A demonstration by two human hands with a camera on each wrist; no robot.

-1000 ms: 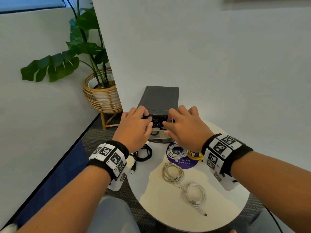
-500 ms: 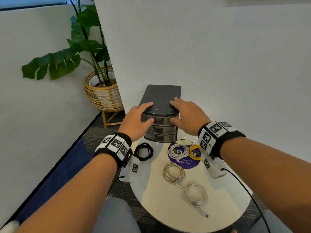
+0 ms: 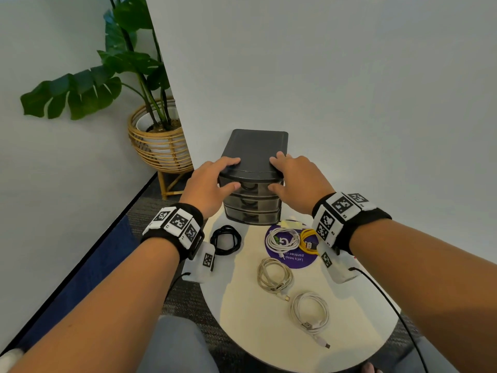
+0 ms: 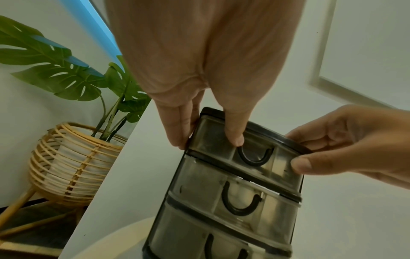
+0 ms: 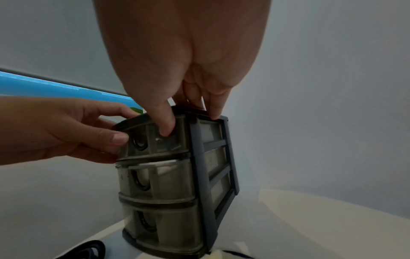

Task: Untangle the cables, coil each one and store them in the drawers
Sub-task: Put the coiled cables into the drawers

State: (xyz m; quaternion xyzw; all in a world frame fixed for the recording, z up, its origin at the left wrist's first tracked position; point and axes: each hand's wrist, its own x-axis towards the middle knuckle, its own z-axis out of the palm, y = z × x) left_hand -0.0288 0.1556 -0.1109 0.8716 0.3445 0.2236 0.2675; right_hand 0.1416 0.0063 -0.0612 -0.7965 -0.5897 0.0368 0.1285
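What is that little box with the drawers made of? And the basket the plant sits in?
The drawer unit looks like plastic: a dark, matte frame with smoky, see-through drawer fronts that show moulded ribs and curved handles. The plant basket looks like rattan or bamboo cane: thin tan strips bent into hoops on slim wooden-looking legs. Both are guesses from looks alone.

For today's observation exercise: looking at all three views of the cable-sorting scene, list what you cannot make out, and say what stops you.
- Contents of the drawer unit: smoky fronts, all views.
- Yellow cable: partly hidden by the right wrist band, head view.
- Purple sticker wording: covered by the white cable, too small.
- Right hand fingertips: behind the unit's top, right wrist view.
- Bottom drawer: cut off, left wrist view.
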